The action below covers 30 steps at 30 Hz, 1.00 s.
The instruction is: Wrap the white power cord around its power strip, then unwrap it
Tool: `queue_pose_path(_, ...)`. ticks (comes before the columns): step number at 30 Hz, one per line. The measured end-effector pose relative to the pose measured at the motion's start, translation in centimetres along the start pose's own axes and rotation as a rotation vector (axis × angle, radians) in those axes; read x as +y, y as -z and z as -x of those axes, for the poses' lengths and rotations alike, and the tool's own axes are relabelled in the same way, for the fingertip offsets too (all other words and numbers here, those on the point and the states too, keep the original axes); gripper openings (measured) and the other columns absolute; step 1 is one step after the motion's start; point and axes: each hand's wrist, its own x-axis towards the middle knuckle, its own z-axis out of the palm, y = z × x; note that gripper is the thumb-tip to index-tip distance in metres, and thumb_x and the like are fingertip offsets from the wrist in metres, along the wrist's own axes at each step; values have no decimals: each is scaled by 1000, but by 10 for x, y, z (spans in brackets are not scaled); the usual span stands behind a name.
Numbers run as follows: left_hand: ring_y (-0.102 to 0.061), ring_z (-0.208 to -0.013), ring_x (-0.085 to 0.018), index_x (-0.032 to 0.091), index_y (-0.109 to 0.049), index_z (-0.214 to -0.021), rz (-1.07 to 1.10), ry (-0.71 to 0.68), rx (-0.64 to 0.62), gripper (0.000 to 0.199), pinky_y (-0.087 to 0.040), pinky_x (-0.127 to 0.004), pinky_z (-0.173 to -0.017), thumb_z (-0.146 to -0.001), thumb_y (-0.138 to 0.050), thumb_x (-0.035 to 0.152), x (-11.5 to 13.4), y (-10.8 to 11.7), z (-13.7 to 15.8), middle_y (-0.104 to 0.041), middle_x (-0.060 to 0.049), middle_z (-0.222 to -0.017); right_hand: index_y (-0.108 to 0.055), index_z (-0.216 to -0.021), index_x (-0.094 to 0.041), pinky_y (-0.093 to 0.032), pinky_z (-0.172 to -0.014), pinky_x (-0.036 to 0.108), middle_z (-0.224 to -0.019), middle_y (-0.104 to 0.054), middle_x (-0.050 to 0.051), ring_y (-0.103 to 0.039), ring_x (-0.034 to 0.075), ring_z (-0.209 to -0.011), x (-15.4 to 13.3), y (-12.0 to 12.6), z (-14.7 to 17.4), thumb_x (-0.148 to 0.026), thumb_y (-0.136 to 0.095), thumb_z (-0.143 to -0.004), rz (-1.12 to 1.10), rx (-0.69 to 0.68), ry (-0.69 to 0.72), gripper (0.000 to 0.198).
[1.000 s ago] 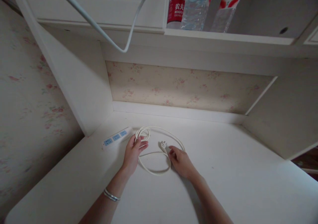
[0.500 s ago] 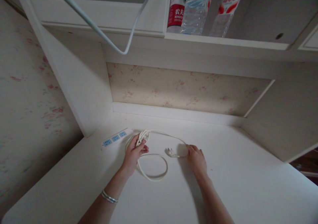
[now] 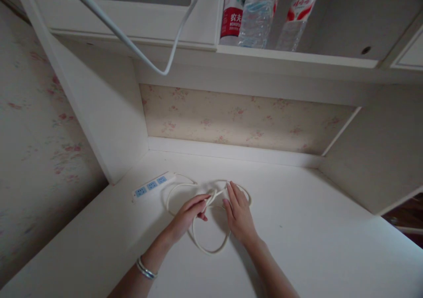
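A white power strip (image 3: 151,186) with blue sockets lies on the desk at the left. Its cream power cord (image 3: 211,250) runs from the right end and spreads in loose loops across the desk. My left hand (image 3: 190,214) is closed around a bunched, knotted part of the cord. Close beside it, my right hand (image 3: 239,210) has its fingers bent over a stretch of the same cord, thumb toward the bunch. The plug is not visible; my right hand may be covering it.
The white desk (image 3: 297,245) is boxed in by side panels and a back wall with flowered paper. Overhead, a shelf (image 3: 297,56) bears several plastic bottles (image 3: 256,16). A pale bent rod or cable (image 3: 132,46) hangs in front of the cabinet.
My left hand has moved right with the bunched cord, off the desk's left part. My right hand has shifted left to meet it. The plug, seen before, is now hidden.
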Motion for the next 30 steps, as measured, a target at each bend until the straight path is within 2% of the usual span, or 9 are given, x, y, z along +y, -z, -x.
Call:
queue_pose_path(4, -51, -70, -15, 19, -68, -105, -48, 20, 6, 31, -48, -31, -71, -79, -57, 32, 0, -1, 1, -62, -5, -82, -48, -125, -23, -25, -105, 51, -131, -51, 8, -35, 24, -129, 4, 2, -1, -28, -36, -94, 20, -54, 26, 33)
queue_pose_path(6, -53, -74, -16, 20, -69, -102, -83, 5, 35, 29, -47, -29, -72, -79, -59, 34, 3, -3, 2, -64, -5, -89, -57, -110, -22, -26, -105, 50, -115, -60, 7, -46, 22, -118, 3, 5, -3, -28, -38, -94, -13, -45, 49, 25)
queue_pose_path(8, -54, -73, -16, 19, -70, -95, -129, -14, 59, 27, -47, -27, -70, -79, -60, 38, 5, -4, 2, -64, -5, -86, -59, -100, -22, -30, -102, 47, -99, -64, 6, -55, 20, -101, 0, 9, -3, -28, -39, -94, -61, -29, 86, 22)
queue_pose_path(10, -54, -69, -15, 17, -71, -89, -171, -25, 64, 27, -46, -26, -67, -80, -59, 41, 6, -4, 2, -63, -4, -79, -60, -98, -22, -39, -93, 41, -89, -63, 5, -55, 19, -88, -4, 12, -3, -28, -41, -93, -111, -3, 100, 21)
queue_pose_path(12, -54, -69, -14, 17, -70, -90, -167, -17, 61, 29, -47, -27, -68, -82, -57, 41, 7, -3, 1, -63, -5, -82, -62, -98, -21, -43, -79, 35, -84, -62, 6, -54, 19, -82, -6, 15, -2, -28, -43, -92, -139, 20, 94, 21)
queue_pose_path(16, -57, -93, -20, 22, -70, -100, -150, -33, 53, 27, -46, -30, -82, -78, -62, 36, 8, -4, 1, -64, -7, -104, -64, -99, -20, -41, -69, 32, -79, -60, 6, -51, 18, -75, -9, 18, 2, -28, -43, -92, -119, 10, 125, 24)
queue_pose_path(18, -56, -100, -23, 22, -72, -96, -199, -71, 37, 24, -42, -32, -90, -76, -64, 32, 10, -6, 0, -66, -7, -103, -65, -101, -20, -40, -69, 32, -80, -60, 7, -51, 18, -76, -10, 18, 3, -27, -43, -92, -100, -3, 156, 24)
queue_pose_path(26, -59, -90, -23, 20, -70, -95, -334, -69, 37, 24, -44, -34, -85, -79, -60, 35, 0, -7, 0, -68, -7, -92, -61, -109, -21, -41, -80, 37, -89, -63, 7, -51, 20, -87, -19, 9, 3, -20, -45, -90, -101, 16, 228, 25)
queue_pose_path(30, -57, -96, -23, 20, -70, -94, -332, -175, 89, 24, -41, -34, -91, -80, -59, 36, -7, -9, -3, -66, -8, -97, -62, -109, -24, -40, -81, 38, -93, -63, 8, -52, 21, -88, -26, 10, 2, -20, -45, -89, -52, 93, 137, 26)
